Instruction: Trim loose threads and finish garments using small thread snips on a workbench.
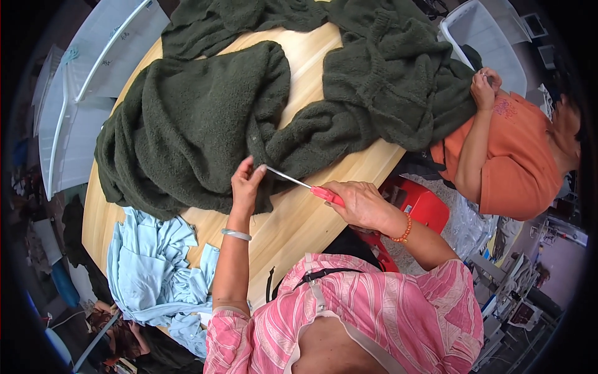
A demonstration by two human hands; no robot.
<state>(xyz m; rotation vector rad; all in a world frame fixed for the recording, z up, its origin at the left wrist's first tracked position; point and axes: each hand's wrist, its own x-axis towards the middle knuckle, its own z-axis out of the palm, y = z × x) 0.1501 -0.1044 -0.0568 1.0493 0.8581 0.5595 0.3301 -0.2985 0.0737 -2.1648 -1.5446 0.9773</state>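
Note:
My right hand (360,204) is closed around the red handle of a screwdriver (319,191) with a long, thin metal shaft. The shaft points up and left, and its tip reaches the fingers of my left hand (244,182). Those fingers are bent into a pinch beside a narrow strip of dark green fleece fabric (187,124); what lies between them is too small to make out. The thick fabric is heaped in folds over the table and runs to the right as a long bunched piece below a second dark green fleece garment (389,75).
The round wooden table (280,234) carries a crumpled light blue cloth (156,262) at left. A co-worker in an orange shirt (517,168) handles the green fleece at right. White plastic bins (115,53) stand at the far left, another bin (483,37) far right. A red stool (427,202) stands beside me.

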